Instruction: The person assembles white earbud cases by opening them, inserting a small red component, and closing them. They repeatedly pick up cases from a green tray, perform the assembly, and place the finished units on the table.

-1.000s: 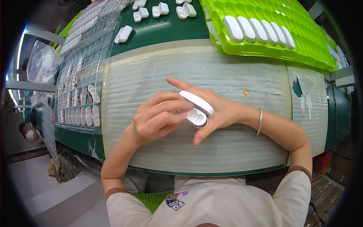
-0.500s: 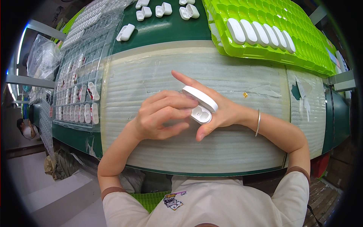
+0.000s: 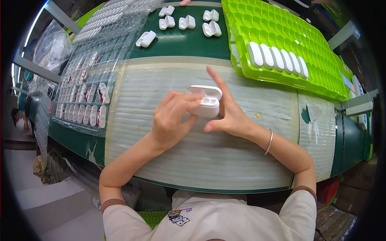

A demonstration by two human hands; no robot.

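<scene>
Counter [image 3: 181, 45]: green, spans the frame from left to right; edges bow with the lens. Mat [image 3: 201, 164]: pale, ribbed, translucent, covers the middle of the counter; torn patches toward its right end.

Green tray [image 3: 289, 80]: upper right, many scalloped cells, set at a slant, its lower left corner beside the mat's far edge. Clear tray [image 3: 116, 52]: left side to upper left, gridded, its right edge near the mat's left edge. Clear bag [image 3: 50, 42]: crumpled, upper left, beyond the clear tray.

Hands: both above the mat, centre of frame. Left hand [image 3: 171, 114]: partly closed, fingers bent and bunched at the left end of the case [image 3: 209, 109], fingertips at the gap between lid and base. Right hand [image 3: 233, 114]: wide open, index finger pointing up the frame, thumb out to the left, palm alongside the case's right end; cannot tell whether it bears any of the weight.

Case: white, at frame centre between the hands, lid raised, hollows of the base visible.

Shells [image 3: 255, 54]: six, white, oblong, one row along the near edge of the green tray. Inserts [image 3: 87, 115]: white, narrow, in rows in the lower part of the clear tray, red showing among several. Open cases [image 3: 189, 22]: six, white, spread on the counter at upper centre.

Bangle [image 3: 269, 141]: silver, right wrist. Scrap [image 3: 257, 115]: gold, tiny, on the mat right of the right hand.
</scene>
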